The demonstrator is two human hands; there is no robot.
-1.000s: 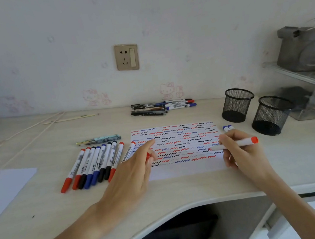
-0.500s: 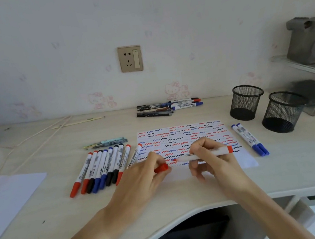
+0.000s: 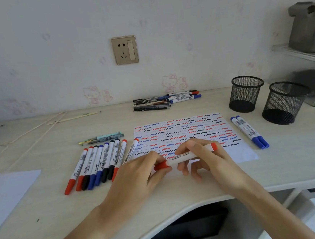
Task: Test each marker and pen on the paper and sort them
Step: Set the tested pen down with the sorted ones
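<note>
A red marker (image 3: pixel 185 156) lies level between my hands, just above the near edge of the test paper (image 3: pixel 186 133), which is covered in red, blue and black squiggles. My right hand (image 3: pixel 203 157) grips its white barrel. My left hand (image 3: pixel 139 173) pinches the red cap (image 3: pixel 161 166), which sits on the marker's left end. A row of several red, black and blue markers (image 3: pixel 96 165) lies left of the paper. Two blue markers (image 3: pixel 249 131) lie to its right.
Two black mesh pen cups (image 3: pixel 245 93) (image 3: pixel 284 102) stand at the back right. A pile of pens and markers (image 3: pixel 166 100) lies by the wall, a patterned pen (image 3: pixel 103 138) behind the row, a blank sheet (image 3: pixel 4 191) at the far left.
My right hand has brought the red marker from the paper's right side to the middle. My left hand has met it with the red cap, now on the tip.
</note>
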